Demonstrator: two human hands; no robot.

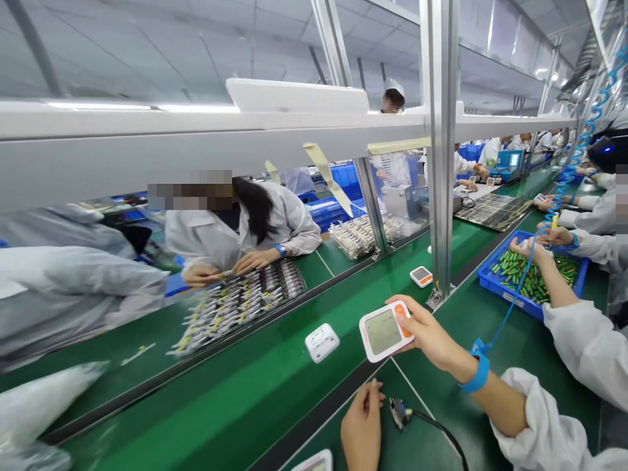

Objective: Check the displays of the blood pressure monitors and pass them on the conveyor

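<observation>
My right hand (432,337) holds a white monitor unit (385,332) with a grey screen and an orange button, tilted just above the green conveyor belt (235,399). A blue wrist strap (478,371) with a coiled blue cord sits on that wrist. At the bottom edge, my left hand (362,428) rests fingertips down on the green mat and holds nothing I can see. A black cable plug (399,413) lies just right of it. A second white unit (321,341) lies face down on the belt, left of the held one.
Another unit (420,276) lies by the metal post (441,163), and one (314,463) pokes in at the bottom edge. A co-worker's arm (554,281) reaches into a blue bin of green batteries (530,275). Across the belt, a person in white handles a tray of parts (245,297).
</observation>
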